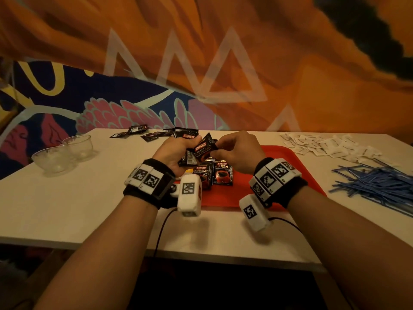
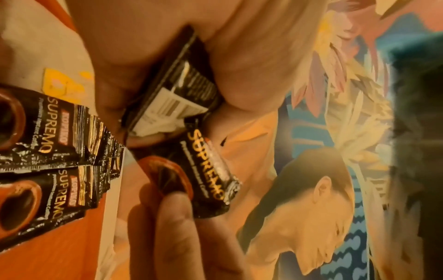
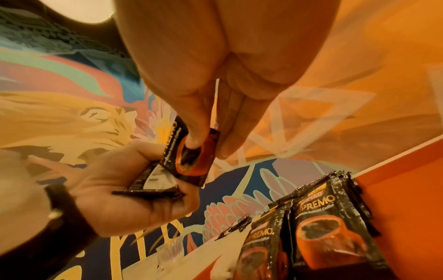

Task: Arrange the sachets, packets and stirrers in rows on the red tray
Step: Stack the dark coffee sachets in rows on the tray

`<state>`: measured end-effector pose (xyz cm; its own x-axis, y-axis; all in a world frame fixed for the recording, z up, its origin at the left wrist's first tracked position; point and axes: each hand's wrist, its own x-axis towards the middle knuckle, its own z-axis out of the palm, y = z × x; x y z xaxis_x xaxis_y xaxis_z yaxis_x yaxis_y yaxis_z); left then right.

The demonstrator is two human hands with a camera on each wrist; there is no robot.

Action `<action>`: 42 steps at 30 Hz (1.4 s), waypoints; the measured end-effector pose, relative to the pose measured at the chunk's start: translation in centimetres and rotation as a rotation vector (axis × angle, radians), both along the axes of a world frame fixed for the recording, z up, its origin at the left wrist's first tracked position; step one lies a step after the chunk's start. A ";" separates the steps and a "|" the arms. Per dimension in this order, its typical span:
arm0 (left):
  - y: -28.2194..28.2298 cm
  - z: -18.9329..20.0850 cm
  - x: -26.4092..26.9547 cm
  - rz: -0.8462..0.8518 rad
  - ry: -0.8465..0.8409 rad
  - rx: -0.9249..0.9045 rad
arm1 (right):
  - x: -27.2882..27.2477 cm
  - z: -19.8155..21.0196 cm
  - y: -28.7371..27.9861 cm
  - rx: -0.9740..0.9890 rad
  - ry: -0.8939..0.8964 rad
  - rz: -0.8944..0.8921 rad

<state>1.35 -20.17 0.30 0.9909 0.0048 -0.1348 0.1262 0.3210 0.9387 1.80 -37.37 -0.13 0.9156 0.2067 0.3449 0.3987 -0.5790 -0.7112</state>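
My left hand (image 1: 176,151) gripped a small stack of coffee packets (image 1: 190,157) above the red tray (image 1: 279,157). My right hand (image 1: 237,151) pinched the top packet (image 1: 204,147) by its end. Further right on the tabletop (image 1: 78,198), white sachets (image 1: 324,144) and blue stirrers (image 1: 380,184) lay in loose heaps beside the tray.

A white table (image 1: 73,211) stands against a painted wall (image 1: 290,63). The mural on it is mostly orange, with pale triangle outlines (image 1: 232,70), and at the left a dark blue part with pink feather shapes (image 1: 116,115). Two glass bowls (image 1: 64,153) stand on the left side of the table. The light is warm and dim. The space under the table is dark.
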 end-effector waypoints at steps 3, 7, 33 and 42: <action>0.1 0.0 0.6 0.028 0.022 0.063 | 0.3 0.1 0.1 -0.079 0.031 -0.023; 0.7 -0.2 1.6 0.084 -0.020 0.303 | 1.1 0.2 -0.9 -0.214 0.178 -0.050; 1.5 -1.1 1.8 -0.319 0.120 1.233 | 2.3 -1.9 -1.4 -0.052 0.730 -0.139; 1.5 -1.4 1.9 -0.306 0.102 1.179 | 2.9 -2.8 -2.1 0.005 0.644 -0.155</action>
<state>3.27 -18.64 -1.07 0.9577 -0.0547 -0.2825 0.1373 -0.7760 0.6156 4.73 -39.48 -2.93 0.9580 0.0555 -0.2812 -0.1954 -0.5914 -0.7823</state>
